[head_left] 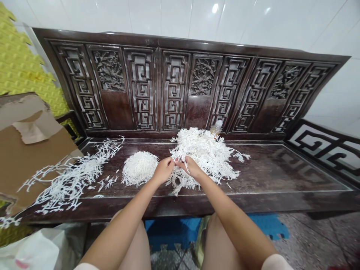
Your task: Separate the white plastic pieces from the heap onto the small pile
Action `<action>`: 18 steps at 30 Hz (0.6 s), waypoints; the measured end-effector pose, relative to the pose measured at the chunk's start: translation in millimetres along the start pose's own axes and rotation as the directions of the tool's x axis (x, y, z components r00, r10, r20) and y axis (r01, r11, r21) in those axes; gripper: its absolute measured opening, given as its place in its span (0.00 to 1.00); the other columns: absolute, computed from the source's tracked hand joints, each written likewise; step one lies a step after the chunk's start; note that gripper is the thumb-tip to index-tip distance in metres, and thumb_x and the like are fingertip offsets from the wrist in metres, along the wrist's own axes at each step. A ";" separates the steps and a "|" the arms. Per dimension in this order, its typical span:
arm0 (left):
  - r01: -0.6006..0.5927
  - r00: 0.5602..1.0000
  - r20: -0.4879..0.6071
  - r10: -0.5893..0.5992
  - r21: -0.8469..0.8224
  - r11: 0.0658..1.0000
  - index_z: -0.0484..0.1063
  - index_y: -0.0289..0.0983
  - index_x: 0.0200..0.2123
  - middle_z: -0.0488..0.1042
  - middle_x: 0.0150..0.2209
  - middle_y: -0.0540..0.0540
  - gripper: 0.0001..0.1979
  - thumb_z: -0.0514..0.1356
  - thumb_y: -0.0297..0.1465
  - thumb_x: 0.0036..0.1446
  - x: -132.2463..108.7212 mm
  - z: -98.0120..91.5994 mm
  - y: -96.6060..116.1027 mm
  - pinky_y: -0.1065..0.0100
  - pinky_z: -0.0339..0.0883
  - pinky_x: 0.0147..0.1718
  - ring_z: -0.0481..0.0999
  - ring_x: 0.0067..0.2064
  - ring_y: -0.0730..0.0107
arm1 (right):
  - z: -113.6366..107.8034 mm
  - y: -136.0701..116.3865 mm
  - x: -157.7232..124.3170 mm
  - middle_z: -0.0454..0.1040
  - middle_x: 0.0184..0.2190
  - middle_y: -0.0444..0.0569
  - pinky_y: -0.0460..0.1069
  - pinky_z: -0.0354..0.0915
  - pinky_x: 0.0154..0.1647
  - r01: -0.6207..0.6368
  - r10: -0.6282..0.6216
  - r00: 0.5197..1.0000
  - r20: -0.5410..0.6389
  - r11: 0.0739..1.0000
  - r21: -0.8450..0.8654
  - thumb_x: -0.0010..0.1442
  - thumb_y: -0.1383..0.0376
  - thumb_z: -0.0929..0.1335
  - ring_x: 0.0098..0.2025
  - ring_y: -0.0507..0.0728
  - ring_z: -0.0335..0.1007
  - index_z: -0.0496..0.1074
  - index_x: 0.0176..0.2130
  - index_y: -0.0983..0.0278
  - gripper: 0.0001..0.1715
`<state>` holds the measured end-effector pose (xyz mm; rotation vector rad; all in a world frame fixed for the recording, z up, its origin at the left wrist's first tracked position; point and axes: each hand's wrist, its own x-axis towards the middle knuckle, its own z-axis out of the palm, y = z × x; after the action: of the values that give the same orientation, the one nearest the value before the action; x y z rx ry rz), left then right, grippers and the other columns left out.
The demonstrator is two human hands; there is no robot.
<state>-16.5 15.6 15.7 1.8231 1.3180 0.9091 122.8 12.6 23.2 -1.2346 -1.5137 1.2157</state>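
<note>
My left hand [164, 171] and my right hand [191, 167] meet at the near left edge of a large heap of white branching plastic pieces [208, 153]. Both have their fingers closed in a pinch, fingertips almost touching. A thin white branched piece [186, 165] shows at my right fingers. What sits between the left fingertips is too small to make out. Left of my hands lies a rounded pile of small white pieces [140, 168]. Farther left, long white branched stems [81, 174] lie loosely spread, some over the cardboard.
Everything lies on a dark wooden bench [267, 168] with a carved backrest [199, 108]. A clear bottle [216, 127] stands behind the heap. Torn cardboard [25, 150] leans at the left, near yellow foam matting [28, 63]. A white bag [42, 247] sits below left.
</note>
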 end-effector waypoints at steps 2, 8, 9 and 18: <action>0.028 0.999 0.016 -0.028 -0.044 0.999 0.58 0.36 0.20 0.59 0.20 0.53 0.10 0.46 0.34 0.50 0.4 -1.1 0.8 0.72 0.52 0.27 0.60 0.26 0.74 | -1.3 -3.1 -1.2 0.65 0.21 0.43 0.47 0.56 0.30 0.021 -0.019 1.000 0.016 0.998 -0.068 0.41 0.56 0.69 0.25 0.50 0.58 0.68 0.28 0.67 0.17; 0.017 0.999 0.044 -0.011 -0.144 0.989 0.54 0.36 0.18 0.55 0.18 0.54 0.11 0.46 0.34 0.50 1.1 -1.9 2.3 0.73 0.50 0.25 0.57 0.24 0.76 | -6.2 -6.6 2.8 0.63 0.19 0.43 0.46 0.55 0.28 0.044 -0.063 0.997 -0.052 0.951 -0.305 0.45 0.58 0.66 0.24 0.50 0.57 0.68 0.26 0.68 0.14; 0.007 0.999 0.037 -0.002 -0.147 0.989 0.53 0.36 0.18 0.54 0.18 0.54 0.11 0.46 0.34 0.50 1.4 -1.4 2.5 0.73 0.49 0.25 0.56 0.24 0.76 | -6.0 -6.1 4.4 0.64 0.20 0.44 0.46 0.55 0.28 0.053 -0.081 0.994 -0.073 0.946 -0.320 0.46 0.59 0.65 0.24 0.50 0.57 0.68 0.25 0.68 0.13; -0.102 0.992 -0.080 0.093 -0.119 0.988 0.55 0.36 0.19 0.57 0.19 0.53 0.09 0.47 0.32 0.49 4.3 8.3 1.6 0.73 0.51 0.26 0.58 0.25 0.76 | 4.5 -4.7 11.2 0.66 0.21 0.45 0.45 0.55 0.28 0.244 -0.361 0.907 -0.218 0.871 -0.427 0.44 0.72 0.59 0.27 0.52 0.60 0.65 0.22 0.67 0.08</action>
<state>-7.7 18.2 13.4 1.7862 1.1979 1.0953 115.4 22.6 27.1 -1.2948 -1.6947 0.5061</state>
